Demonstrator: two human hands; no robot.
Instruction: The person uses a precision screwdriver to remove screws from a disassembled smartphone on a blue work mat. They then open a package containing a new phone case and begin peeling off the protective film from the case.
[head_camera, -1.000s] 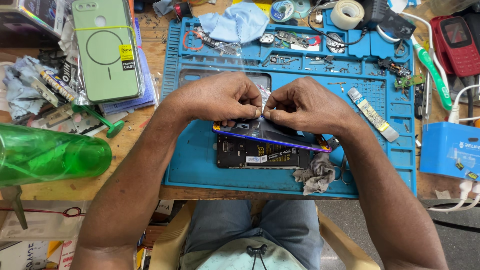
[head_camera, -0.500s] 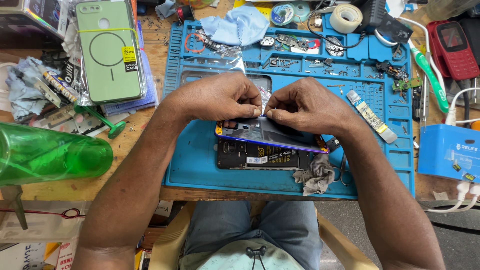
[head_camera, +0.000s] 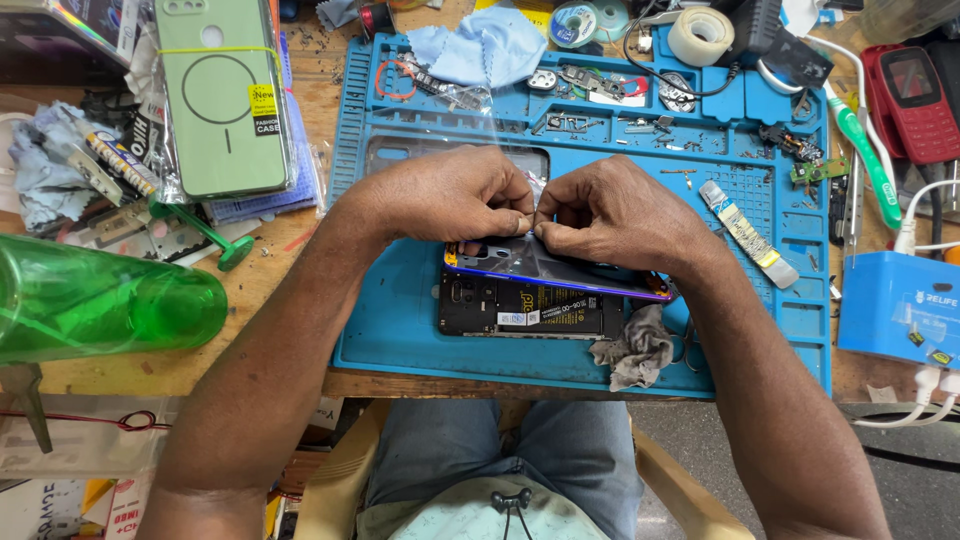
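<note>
My left hand (head_camera: 455, 195) and my right hand (head_camera: 620, 215) meet over the middle of a blue work mat (head_camera: 400, 320). Both pinch a thin clear film strip (head_camera: 537, 192) between fingertips, just above a glossy phone back cover (head_camera: 560, 268) with a purple edge. The cover rests tilted on an opened phone body (head_camera: 530, 308), whose dark battery and boards show. A crumpled grey cloth (head_camera: 635, 350) lies at the phone's right end, against my right wrist.
A green plastic bottle (head_camera: 100, 305) lies on its side at the left. A pale green phone case in packaging (head_camera: 222, 95) sits above it. Small parts fill the mat's top trays. A red keypad phone (head_camera: 912, 90), a green toothbrush (head_camera: 865, 160) and a blue box (head_camera: 900, 305) stand at the right.
Both hands stay pinched at the same spot over the back cover. The fingers have shifted only slightly; nothing was picked up or let go.
</note>
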